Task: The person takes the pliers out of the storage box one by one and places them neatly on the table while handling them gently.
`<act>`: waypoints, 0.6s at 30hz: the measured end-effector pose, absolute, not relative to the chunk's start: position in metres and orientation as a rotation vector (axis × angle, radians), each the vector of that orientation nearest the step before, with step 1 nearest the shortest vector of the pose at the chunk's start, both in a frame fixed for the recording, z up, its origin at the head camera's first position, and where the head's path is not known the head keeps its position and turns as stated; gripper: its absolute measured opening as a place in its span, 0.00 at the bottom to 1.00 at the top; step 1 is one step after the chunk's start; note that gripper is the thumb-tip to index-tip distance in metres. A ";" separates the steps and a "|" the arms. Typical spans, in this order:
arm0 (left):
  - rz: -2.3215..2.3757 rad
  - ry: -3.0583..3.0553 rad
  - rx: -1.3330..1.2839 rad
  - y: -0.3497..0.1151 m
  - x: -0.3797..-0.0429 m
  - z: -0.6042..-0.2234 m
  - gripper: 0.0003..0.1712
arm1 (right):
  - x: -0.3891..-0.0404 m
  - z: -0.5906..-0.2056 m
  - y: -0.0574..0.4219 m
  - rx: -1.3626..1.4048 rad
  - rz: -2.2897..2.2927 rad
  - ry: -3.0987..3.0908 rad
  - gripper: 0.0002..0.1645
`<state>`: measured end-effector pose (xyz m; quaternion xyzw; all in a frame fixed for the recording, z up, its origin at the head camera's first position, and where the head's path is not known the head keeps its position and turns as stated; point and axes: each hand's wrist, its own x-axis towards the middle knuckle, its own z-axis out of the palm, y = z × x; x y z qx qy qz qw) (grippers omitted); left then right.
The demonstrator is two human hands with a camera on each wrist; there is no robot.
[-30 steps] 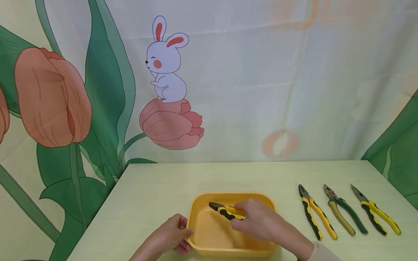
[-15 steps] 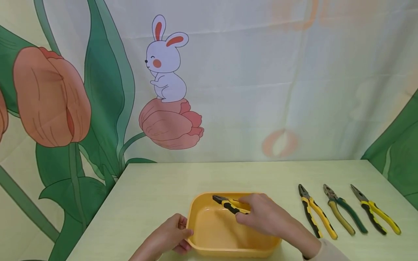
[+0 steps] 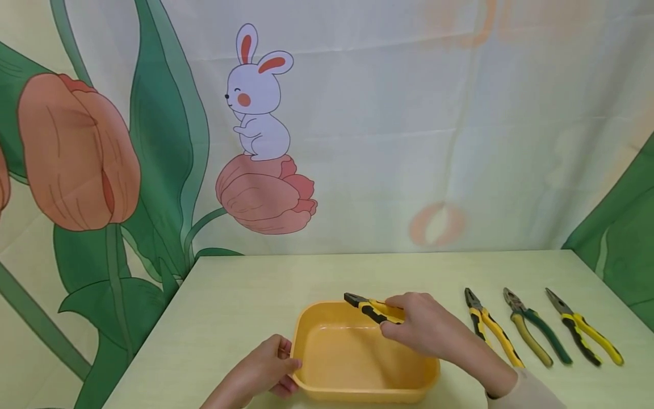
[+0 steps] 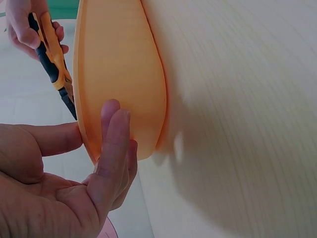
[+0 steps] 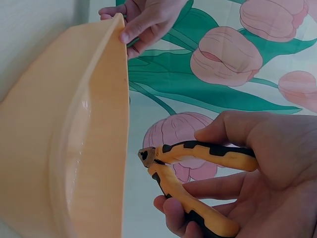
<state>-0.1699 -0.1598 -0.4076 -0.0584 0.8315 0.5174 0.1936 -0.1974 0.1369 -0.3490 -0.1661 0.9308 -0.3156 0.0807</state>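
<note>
My left hand [image 3: 265, 366] holds the yellow plastic tray [image 3: 342, 360] at its left rim, thumb at the rim and fingers along the outer wall in the left wrist view. Over the tray's back rim, my right hand [image 3: 421, 325] grips a pair of pliers [image 3: 371, 310] with yellow and black handles. Their dark head points to the upper left. In the right wrist view the pliers' handles [image 5: 213, 152] are spread, with the thumb on one and fingers around the other. Nothing lies on the visible part of the tray's floor.
To the right on the pale table [image 3: 245, 295] lie yellow-and-black pliers [image 3: 493, 326], pliers with green and tan handles [image 3: 541, 335] and long-nose pliers [image 3: 582, 324]. The right forearm overlaps the nearest pair's handle ends. A printed curtain [image 3: 357, 142] hangs behind.
My right hand has lifted the pliers from inside the tray, up and to the right, to its back rim. The left hand keeps its hold on the tray.
</note>
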 end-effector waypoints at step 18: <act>1.450 2.340 -0.161 -0.159 -0.169 -0.406 0.14 | -0.201 -0.340 0.168 -0.494 -0.894 2.891 0.29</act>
